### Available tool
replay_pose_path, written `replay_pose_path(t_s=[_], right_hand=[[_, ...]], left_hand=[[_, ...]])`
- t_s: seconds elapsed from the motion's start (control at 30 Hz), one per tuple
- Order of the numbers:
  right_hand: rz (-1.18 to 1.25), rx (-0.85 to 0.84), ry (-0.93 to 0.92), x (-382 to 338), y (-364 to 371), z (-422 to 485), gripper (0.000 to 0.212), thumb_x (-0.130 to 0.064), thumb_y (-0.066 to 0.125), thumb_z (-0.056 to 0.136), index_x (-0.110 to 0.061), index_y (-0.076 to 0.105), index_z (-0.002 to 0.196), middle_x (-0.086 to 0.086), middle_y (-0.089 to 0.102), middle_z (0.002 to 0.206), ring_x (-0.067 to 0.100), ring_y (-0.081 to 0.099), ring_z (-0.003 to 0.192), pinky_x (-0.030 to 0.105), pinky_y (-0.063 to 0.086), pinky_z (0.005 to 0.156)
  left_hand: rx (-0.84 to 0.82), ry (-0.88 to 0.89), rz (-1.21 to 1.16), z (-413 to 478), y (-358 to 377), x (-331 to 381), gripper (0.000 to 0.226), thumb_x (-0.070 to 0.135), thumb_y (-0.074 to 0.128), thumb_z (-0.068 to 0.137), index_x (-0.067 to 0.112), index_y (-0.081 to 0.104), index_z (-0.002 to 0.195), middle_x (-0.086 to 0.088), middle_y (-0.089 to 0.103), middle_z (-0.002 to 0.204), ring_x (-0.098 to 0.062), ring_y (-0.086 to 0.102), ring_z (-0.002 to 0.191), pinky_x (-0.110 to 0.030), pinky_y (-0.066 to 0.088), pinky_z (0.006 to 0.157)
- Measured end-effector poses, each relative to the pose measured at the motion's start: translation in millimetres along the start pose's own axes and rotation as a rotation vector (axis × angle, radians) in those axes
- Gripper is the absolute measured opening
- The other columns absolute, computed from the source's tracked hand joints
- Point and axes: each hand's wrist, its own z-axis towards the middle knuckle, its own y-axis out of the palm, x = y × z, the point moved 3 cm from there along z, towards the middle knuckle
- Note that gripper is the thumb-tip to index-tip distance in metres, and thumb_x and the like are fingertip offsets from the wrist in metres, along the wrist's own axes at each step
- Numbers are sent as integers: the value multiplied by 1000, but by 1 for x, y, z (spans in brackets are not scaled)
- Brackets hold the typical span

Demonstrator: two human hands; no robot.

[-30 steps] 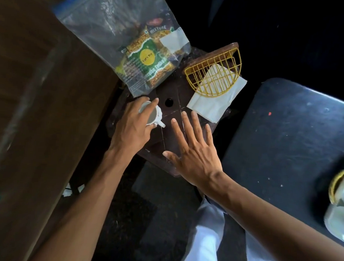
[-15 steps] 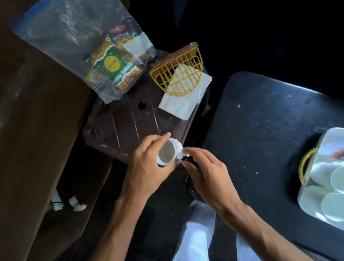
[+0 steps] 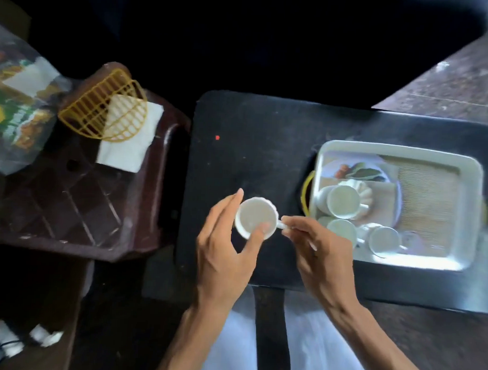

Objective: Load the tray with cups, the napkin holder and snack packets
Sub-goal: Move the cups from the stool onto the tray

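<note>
a cup (image 3: 255, 218) sits between the two hands over the near part of a table (image 3: 252, 146), the left hand (image 3: 224, 250) around its left side and the right hand (image 3: 318, 248) at its handle on the right. to the right of them a tray (image 3: 469, 192) rests on the same table, with three cups (image 3: 343, 201) lying in its left end. left of the table stands a stool (image 3: 79, 195); on its far right corner lies a napkin holder (image 3: 104, 105) over a napkin (image 3: 128, 150). a bag of snack packets (image 3: 15, 116) lies at the stool's far left, overhanging its edge.
</note>
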Motion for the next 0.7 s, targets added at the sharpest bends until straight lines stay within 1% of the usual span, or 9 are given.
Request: replay_pose_path(t_s=[0.07, 0.13, 0.23, 0.3, 0.43, 0.53, 0.57, 0.63, 0.7], right_hand=[[1, 72, 36, 17, -31, 3, 18, 1, 72, 88, -12, 73, 101, -15, 73, 92, -13, 67, 87, 4, 47, 77], [18, 119, 83, 35, -59, 6, 19, -3, 72, 88, -15, 73, 102, -17, 73, 94, -3, 71, 87, 15, 54, 79], [82, 162, 130, 63, -97, 11, 21, -3, 71, 89, -15, 73, 105, -21, 72, 96, -10, 69, 92, 14, 55, 82], [69, 181, 134, 82, -119, 15, 24, 3, 70, 88, -13, 74, 105, -24, 70, 96, -16, 66, 91, 6, 51, 80], [41, 221, 168, 116, -154, 24, 20, -2, 70, 88, -14, 76, 103, -17, 72, 92, -18, 65, 86, 5, 51, 78], [39, 263, 208, 138, -170, 31, 14, -11, 72, 89, -18, 77, 100, -12, 74, 89, -16, 65, 81, 5, 49, 73], [37, 269, 220, 145, -173, 34, 12, -13, 73, 89, -18, 77, 100, -12, 75, 88, -13, 66, 81, 7, 50, 73], [25, 263, 235, 158, -178, 36, 13, -14, 73, 90, -17, 77, 101, -12, 74, 88, -11, 67, 80, 9, 52, 72], [19, 250, 237, 170, -180, 39, 15, -13, 72, 90, -17, 77, 104, -15, 72, 87, -12, 66, 78, 9, 53, 71]], left_hand=[[-9, -97, -98, -6, 29, 25, 47, 37, 55, 97, 13, 63, 136, 6, 64, 137, 0, 57, 125, -27, 49, 104], [-45, -135, -186, -11, 59, 48, 47, 40, 45, 103, 15, 61, 139, 6, 62, 141, 7, 53, 128, -13, 44, 105], [-96, -165, -342, -13, 100, 76, 49, 42, 40, 102, 18, 61, 139, 13, 63, 139, 20, 51, 122, -1, 39, 97], [-114, -159, -383, -11, 125, 88, 43, 39, 40, 106, 20, 63, 137, 21, 63, 135, 18, 53, 122, -5, 42, 98], [-206, -173, -425, -5, 170, 105, 45, 37, 37, 106, 20, 58, 142, 14, 59, 145, 6, 49, 135, -22, 41, 113], [-255, -202, -447, -1, 195, 111, 44, 41, 36, 106, 27, 56, 142, 41, 54, 131, 17, 47, 129, -22, 40, 113], [-260, -212, -445, -1, 201, 112, 43, 42, 35, 105, 31, 55, 142, 44, 54, 126, 17, 49, 127, -21, 42, 111], [-250, -250, -467, -3, 207, 111, 39, 42, 36, 107, 36, 53, 141, 27, 62, 131, 5, 55, 128, -21, 46, 108], [-202, -305, -517, -7, 206, 106, 43, 43, 36, 106, 28, 55, 143, 6, 66, 136, -4, 59, 128, -23, 48, 108]])
